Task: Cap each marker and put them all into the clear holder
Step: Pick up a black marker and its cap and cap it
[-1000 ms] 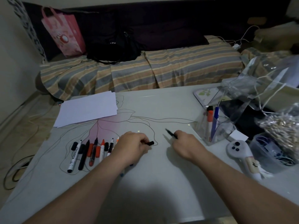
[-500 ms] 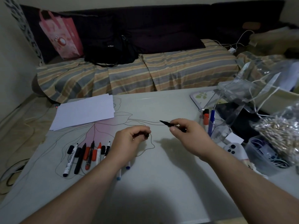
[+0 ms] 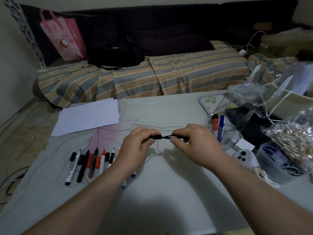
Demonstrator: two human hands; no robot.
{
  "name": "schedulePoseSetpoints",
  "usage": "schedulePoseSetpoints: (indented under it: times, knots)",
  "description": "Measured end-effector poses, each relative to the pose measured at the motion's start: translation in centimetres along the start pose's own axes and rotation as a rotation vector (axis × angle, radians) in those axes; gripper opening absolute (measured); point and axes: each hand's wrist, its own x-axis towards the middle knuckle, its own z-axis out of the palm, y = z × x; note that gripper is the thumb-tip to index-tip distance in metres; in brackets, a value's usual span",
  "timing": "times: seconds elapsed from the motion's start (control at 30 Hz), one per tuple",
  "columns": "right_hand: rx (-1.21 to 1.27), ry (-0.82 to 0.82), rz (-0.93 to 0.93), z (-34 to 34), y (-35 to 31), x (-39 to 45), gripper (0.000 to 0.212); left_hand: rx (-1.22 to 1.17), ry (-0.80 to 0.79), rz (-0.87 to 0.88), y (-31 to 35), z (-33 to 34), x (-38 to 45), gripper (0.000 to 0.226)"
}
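Head view: my left hand (image 3: 135, 148) pinches a black cap (image 3: 155, 137) and my right hand (image 3: 194, 143) grips a black marker (image 3: 176, 137), tip pointing at the cap's open end. I hold both level and in line, above the tabletop (image 3: 169, 192), so the tip can slide straight in; tip and cap look just touching, not seated yet, I judge. Left fingers (image 3: 149, 140) curl round the cap, right fingers (image 3: 179, 141) wrap the barrel near the tip for control. Neither hand is spread wide.

Landmark is the clear holder (image 3: 225, 133): it stands just right of my right hand, near enough for a short drop once capped. A red marker (image 3: 215, 123) and a blue marker (image 3: 221, 126) stand in it, so part of the job looks done.

Well left of the holder, past my left hand, is a row of markers (image 3: 91, 162) lying side by side on the tabletop, tips pointing away from me, with loose caps among them, laid out for easy picking, I guess. Some more markers with blue ends (image 3: 128, 181) poke out under my left wrist. Farther left of the holder and toward the sofa lies a paper stack (image 3: 88, 117). On the holder's near side sits a white controller (image 3: 243, 156).

Next I judge: push until it seats, then right hand drops it in the holder. Risk: ink on fingers if the tip misses.
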Motion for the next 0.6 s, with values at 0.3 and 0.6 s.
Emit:
schedulePoseSetpoints:
  times: [0.3, 0.6]
  knots:
    - [-0.107, 0.009, -0.075, 1.3, -1.0, -0.3, 0.021, 0.059, -0.029, 0.019, 1.1, 0.5, -0.2, 0.027]
    - [-0.062, 0.086, -0.099, 1.8, -1.3, 0.0, 0.015, 0.102, 0.083, 0.036, 2.5, 1.2, 0.1, 0.025]
